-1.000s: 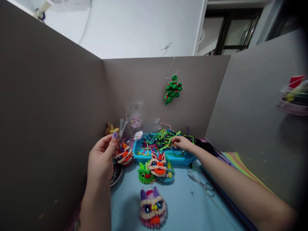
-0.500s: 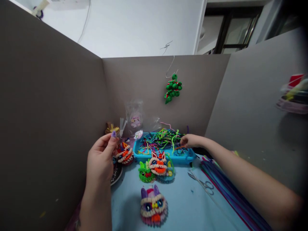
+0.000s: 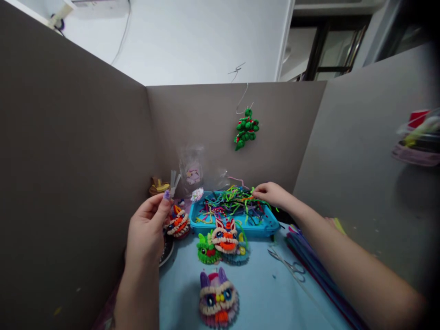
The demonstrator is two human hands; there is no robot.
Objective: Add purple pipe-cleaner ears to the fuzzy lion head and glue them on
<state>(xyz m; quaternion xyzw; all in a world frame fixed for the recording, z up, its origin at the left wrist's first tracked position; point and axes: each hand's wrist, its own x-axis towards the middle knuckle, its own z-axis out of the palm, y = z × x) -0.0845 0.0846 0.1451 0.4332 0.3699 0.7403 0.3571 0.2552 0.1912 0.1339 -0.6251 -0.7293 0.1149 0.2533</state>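
Between thumb and forefinger, my left hand pinches a small purple fuzzy piece, raised at the left. My right hand reaches over the right side of a blue tray heaped with coloured fuzzy stems. Its fingertips are pinched at the stems, near an orange one. In front of the tray are a white-and-orange lion head, a green one and a blue one partly hidden behind. A purple-and-cream head lies nearest me.
Scissors lie right of centre, beside long stem bundles under my right forearm. An orange-and-white head and a dark dish are by my left hand. A green ornament hangs on the grey back panel.
My right hand has moved slightly left and up over the stems, with its fingers now over the pile. My left hand has shifted a little right, still pinching the purple piece.
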